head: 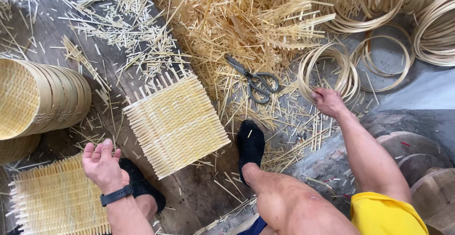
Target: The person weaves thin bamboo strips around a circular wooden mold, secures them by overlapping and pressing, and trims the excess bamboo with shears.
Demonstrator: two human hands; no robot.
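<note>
The knee [289,202] sat nearest. Beyond the mat [176,123], the right hand [328,102] apparently pinched a hoop [327,69]; left hand [100,163] fingers hung apart. Careless pulling could snag neighbouring hoops.

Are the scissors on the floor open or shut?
Shut, or nearly: the scissors lie flat among bamboo offcuts, blades together as one narrow strip.
</note>
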